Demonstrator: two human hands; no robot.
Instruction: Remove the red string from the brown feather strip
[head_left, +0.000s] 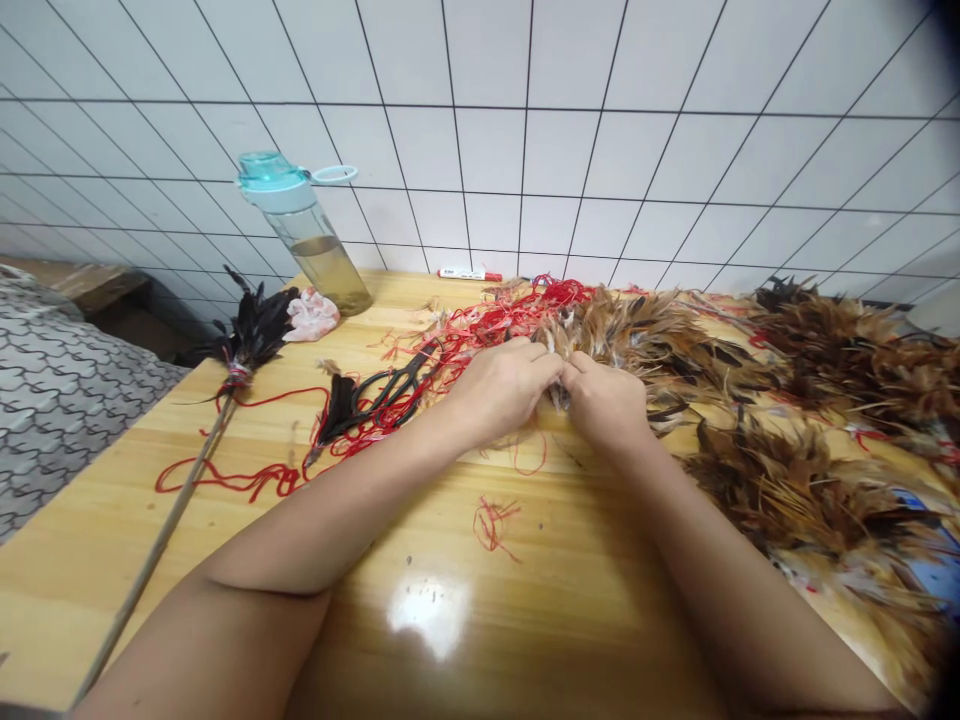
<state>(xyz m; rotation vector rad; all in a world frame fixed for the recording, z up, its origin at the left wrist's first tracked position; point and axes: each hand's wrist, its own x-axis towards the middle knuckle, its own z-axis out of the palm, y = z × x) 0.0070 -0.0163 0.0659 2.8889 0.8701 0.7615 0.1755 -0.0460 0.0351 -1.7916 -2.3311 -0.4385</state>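
Both of my hands meet at the middle of a wooden table [450,600]. My left hand [499,390] is closed, pinching at a bunch of brown feathers [637,335]. My right hand [604,400] is closed on the same bunch, fingertips touching those of the left. Tangled red string [487,320] lies just behind my left hand. A pair of black scissors [390,395] rests to the left of my left wrist.
A thin stick with black feathers tied at its top [232,370] lies at the left. A clear bottle with a teal lid [307,235] stands by the tiled wall. More brown feathers [817,480] are piled at the right. A red marker [469,274] lies at the back.
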